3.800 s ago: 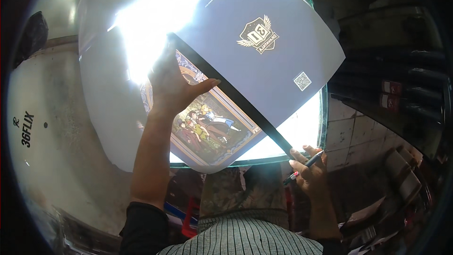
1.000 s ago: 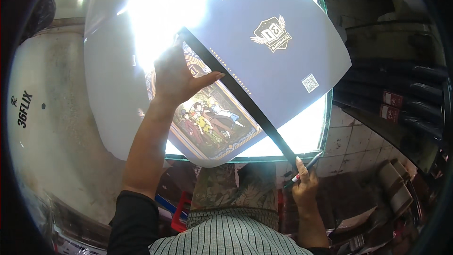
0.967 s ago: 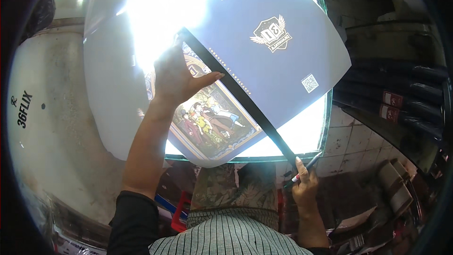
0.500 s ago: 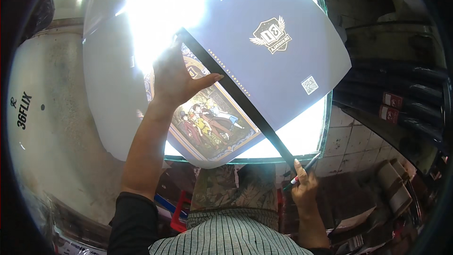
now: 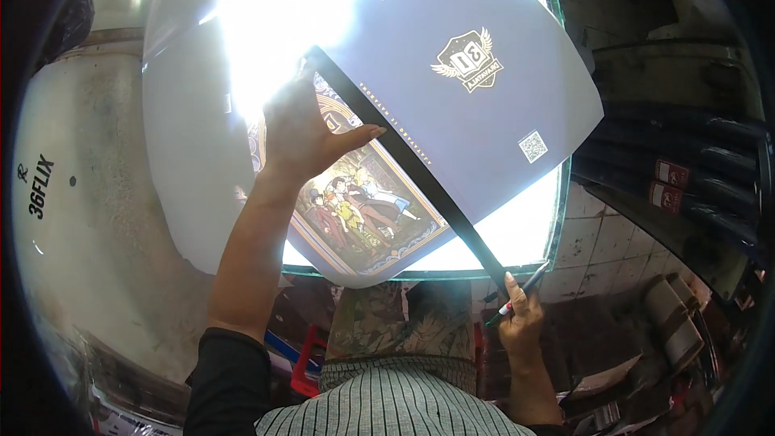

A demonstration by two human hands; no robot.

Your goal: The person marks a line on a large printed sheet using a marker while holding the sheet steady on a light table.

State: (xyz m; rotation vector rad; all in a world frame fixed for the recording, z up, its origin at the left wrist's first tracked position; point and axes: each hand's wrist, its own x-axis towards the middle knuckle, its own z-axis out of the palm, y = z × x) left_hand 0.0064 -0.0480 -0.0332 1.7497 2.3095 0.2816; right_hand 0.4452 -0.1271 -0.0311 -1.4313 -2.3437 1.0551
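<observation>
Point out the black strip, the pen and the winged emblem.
Black strip (image 5: pixel 419 172): head view, midway along its flat upper face.
Pen (image 5: pixel 535 278): head view, the dark upper part of its barrel.
Winged emblem (image 5: pixel 468 60): head view, on its shield.

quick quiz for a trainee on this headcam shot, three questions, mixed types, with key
1. True or false: the black strip lies wholly within the outline of the blue printed sheet.
2. Which hand holds the slim pen-like tool?
3. Where in the picture is the winged emblem, relative to the strip?
A. Lower left
B. Upper right
C. Underneath it, fully covered

Key
1. False: its lower right end runs past the sheet's edge.
2. The right hand; the left hand has its thumb on the strip.
3. B
</observation>
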